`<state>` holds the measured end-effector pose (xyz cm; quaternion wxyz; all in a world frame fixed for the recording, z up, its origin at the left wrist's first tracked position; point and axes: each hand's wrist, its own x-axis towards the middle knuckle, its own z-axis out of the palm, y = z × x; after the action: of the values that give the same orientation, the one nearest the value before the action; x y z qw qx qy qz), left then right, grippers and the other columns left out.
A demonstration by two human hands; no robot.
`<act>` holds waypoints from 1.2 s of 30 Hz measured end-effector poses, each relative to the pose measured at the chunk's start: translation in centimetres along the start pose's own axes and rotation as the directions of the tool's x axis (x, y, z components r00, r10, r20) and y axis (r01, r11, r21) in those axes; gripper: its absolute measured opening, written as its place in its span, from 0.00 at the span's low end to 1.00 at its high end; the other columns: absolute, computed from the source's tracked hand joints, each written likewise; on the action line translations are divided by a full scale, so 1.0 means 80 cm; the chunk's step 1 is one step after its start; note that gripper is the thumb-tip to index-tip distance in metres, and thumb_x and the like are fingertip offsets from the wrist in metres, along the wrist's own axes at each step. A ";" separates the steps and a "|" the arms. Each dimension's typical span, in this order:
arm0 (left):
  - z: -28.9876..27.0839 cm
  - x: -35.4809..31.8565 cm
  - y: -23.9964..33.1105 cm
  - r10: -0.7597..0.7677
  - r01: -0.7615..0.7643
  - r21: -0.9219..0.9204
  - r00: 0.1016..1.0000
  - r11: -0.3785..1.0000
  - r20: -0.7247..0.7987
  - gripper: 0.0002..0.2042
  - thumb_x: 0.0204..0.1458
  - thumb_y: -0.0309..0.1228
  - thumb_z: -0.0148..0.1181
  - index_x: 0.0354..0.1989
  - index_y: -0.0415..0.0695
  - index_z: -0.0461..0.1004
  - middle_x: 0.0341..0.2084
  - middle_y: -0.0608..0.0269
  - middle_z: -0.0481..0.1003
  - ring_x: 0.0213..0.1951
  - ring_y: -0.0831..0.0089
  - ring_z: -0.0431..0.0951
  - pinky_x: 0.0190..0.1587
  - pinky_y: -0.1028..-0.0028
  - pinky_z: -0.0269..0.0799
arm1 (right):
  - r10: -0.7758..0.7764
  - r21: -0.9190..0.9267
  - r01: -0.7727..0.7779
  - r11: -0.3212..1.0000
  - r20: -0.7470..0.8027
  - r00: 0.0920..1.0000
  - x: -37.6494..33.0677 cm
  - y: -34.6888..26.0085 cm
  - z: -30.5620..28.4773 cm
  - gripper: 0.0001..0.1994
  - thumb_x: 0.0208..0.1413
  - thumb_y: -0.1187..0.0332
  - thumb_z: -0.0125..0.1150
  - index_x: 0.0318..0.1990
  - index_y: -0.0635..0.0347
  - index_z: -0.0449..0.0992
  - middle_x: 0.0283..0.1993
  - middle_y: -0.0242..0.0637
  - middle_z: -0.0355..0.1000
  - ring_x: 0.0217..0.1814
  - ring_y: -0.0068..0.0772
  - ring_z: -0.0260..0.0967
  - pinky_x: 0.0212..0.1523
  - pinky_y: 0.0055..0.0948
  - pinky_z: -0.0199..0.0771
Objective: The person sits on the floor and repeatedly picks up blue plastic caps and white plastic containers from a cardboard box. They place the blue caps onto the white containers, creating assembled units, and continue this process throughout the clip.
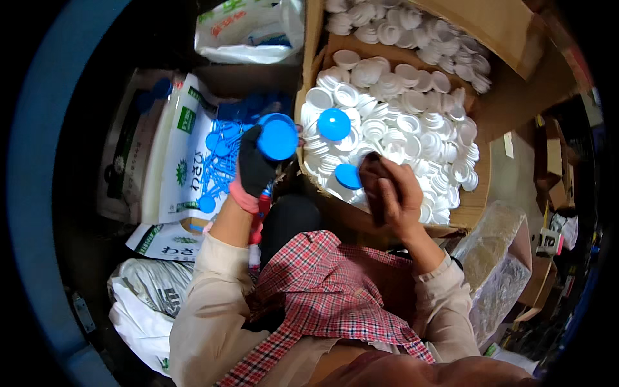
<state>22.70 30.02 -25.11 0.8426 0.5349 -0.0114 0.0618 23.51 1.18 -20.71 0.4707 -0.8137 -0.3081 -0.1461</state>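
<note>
My left hand (255, 164) wears a black glove with a pink cuff. It is closed on a round blue plastic cap (278, 137), held beside the left wall of a cardboard box (303, 84). Bare-skinned on its back, my right hand (401, 197) is above the box's near part, its fingers bent around a dark brown, cloth-like piece (373, 187). Just left of that piece is a blue disc (348, 176); whether they touch I cannot tell. A second blue cap (333, 124) lies on the heap of white plastic caps (406, 122) filling the box.
To the left, blue plastic pieces with long thin stems (222, 151) lie beside a white printed bag (184, 155). Another plastic bag (251, 29) sits at the back. Clear plastic wrap (496, 258) and cardboard (560, 155) stand at the right. A white sack (138, 322) is at lower left.
</note>
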 end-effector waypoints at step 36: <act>-0.279 0.040 -0.361 -0.287 0.366 0.864 0.836 -0.345 -0.468 0.27 0.43 0.36 0.60 0.57 0.62 0.67 0.48 0.50 0.63 0.52 0.47 0.63 0.48 0.46 0.67 | 0.489 -0.417 -0.438 0.796 0.018 0.872 -0.070 0.114 -0.026 0.09 0.55 0.68 0.60 0.40 0.64 0.75 0.36 0.46 0.74 0.37 0.50 0.74 0.39 0.36 0.72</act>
<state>28.17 38.34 -60.41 0.0881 0.9552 0.2154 -0.1827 25.15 -6.00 -28.72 0.2955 -0.9503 -0.0914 -0.0348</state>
